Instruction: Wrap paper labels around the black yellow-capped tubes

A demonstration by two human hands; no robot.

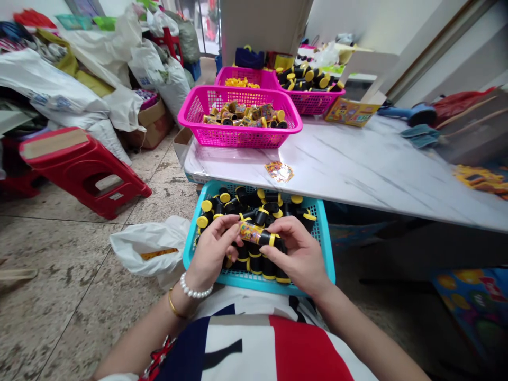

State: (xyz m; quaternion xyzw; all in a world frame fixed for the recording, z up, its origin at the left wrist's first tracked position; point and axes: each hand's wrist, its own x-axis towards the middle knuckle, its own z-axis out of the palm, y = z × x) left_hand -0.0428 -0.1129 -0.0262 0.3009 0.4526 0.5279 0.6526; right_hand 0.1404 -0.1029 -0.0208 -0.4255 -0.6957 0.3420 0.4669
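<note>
A small black tube [265, 238] with yellow ends lies level between my two hands, a colourful printed label [251, 232] around its left part. My left hand [212, 244] pinches the label end with thumb and forefinger. On the other side, the thumb and fingers of my right hand [298, 255] close on the tube's right end. Directly under both hands is a turquoise basket [329, 259], filled with several black tubes with yellow caps [262, 216]. Whether the label is fully stuck down cannot be made out.
Loose labels [280, 171] lie near the edge of the marbled table [341, 159]. A pink basket [240, 138] of labelled tubes stands behind them, with more pink baskets beyond. At left are a white bag [166, 238] and a tipped red stool [85, 169].
</note>
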